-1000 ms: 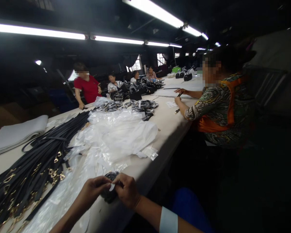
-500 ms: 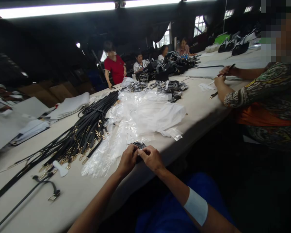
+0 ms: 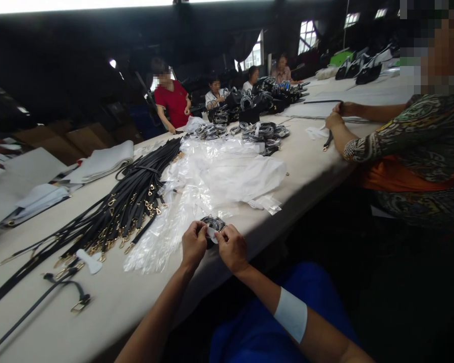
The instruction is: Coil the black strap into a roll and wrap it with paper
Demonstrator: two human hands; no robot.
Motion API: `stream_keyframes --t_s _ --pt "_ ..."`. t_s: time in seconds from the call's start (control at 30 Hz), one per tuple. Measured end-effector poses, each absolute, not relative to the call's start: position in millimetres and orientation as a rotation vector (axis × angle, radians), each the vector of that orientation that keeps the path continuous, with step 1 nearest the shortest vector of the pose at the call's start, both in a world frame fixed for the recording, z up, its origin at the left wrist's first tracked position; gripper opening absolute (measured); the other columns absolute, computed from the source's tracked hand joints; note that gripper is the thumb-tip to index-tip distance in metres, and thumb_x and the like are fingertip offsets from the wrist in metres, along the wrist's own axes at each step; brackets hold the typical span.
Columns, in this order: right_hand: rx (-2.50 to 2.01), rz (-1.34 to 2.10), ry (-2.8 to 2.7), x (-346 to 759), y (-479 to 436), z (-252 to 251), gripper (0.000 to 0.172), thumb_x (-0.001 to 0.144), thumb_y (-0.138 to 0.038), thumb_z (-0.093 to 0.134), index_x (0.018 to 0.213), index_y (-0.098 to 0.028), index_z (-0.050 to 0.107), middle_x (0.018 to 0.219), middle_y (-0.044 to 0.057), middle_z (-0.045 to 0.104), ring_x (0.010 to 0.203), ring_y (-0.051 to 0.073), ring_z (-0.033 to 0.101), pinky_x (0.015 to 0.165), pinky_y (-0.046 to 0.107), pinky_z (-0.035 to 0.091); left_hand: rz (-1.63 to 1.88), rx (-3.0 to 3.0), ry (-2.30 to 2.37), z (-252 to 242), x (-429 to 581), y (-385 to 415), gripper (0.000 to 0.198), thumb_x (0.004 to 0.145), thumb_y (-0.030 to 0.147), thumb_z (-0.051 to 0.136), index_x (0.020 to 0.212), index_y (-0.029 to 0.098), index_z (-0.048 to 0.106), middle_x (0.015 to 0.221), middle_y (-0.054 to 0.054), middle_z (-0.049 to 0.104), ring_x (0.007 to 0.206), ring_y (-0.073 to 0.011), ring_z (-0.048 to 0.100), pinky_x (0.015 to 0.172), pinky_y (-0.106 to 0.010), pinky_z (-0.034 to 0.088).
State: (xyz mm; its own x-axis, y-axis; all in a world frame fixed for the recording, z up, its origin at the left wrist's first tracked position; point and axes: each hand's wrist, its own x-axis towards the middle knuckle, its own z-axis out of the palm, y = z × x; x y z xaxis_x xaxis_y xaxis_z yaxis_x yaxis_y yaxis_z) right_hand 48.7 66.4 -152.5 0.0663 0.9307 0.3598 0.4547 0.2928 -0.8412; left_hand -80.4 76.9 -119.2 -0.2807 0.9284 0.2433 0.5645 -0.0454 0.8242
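At the near table edge, a coiled black strap, partly covered in shiny clear plastic, sits between my hands. A small white strip lies across its near side. My left hand is closed, thumb and finger pinching the strip's left end. On the other side my right hand is closed too, with its fingertips at the strip's right end. The lower part of the coil is hidden behind my fingers. Just beyond the hands spread clear plastic bags.
Black straps with gold clasps lie in a bundle to the left, near a loose white strip and a buckled strap. Wrapped coils and black bags are piled farther back. A co-worker handles a strap on the right.
My hands have moved slightly apart, and the white strip between them now shows more fully. The view has shifted a little. The co-worker's hands on the right have moved along a strap.
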Motion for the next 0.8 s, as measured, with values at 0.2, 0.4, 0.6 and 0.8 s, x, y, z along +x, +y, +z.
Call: stream_keyframes --t_s 0.2,0.4,0.6,0.8 --pt "-1.328 0.555 -1.547 53.6 74.2 -162.1 0.024 0.094 -0.027 0.055 0.071 -0.019 0.054 0.076 0.0 0.055 0.07 0.015 0.053 0.064 0.027 0.033 1.119 1.694 1.655 -106.5 -78.6 73.7 0.019 0.079 0.038 0.064 0.081 0.019 0.065 0.071 -0.001 0.065 0.065 -0.0171 0.059 0.063 -0.026 0.044" --pt "-1.312 0.528 -1.553 52.1 73.9 -161.5 0.024 0.095 -0.025 0.051 0.072 -0.019 0.054 0.079 0.002 0.055 0.074 0.016 0.053 0.066 0.027 0.034 1.265 1.593 1.653 -117.1 -69.5 64.4 0.014 0.077 0.031 0.067 0.07 0.019 0.064 0.068 0.001 0.061 0.067 -0.0147 0.054 0.066 -0.024 0.041" --pt "-1.293 0.486 -1.58 44.2 67.8 -158.1 0.022 0.096 -0.026 0.047 0.075 -0.02 0.052 0.084 0.004 0.056 0.081 0.018 0.053 0.071 0.028 0.037 1.535 1.172 1.576 -136.1 -59.8 62.0 0.023 0.076 0.038 0.065 0.071 0.018 0.055 0.063 0.004 0.054 0.059 -0.0107 0.049 0.059 -0.022 0.042" --pt "-1.245 0.493 -1.575 37.7 67.6 -156.7 0.025 0.098 -0.027 0.043 0.074 -0.02 0.05 0.082 0.004 0.054 0.08 0.018 0.052 0.072 0.028 0.038 1.665 0.972 1.464 -134.0 -59.6 62.5 0.034 0.067 0.046 0.068 0.067 0.018 0.049 0.061 0.004 0.053 0.058 -0.0102 0.052 0.062 -0.024 0.046"
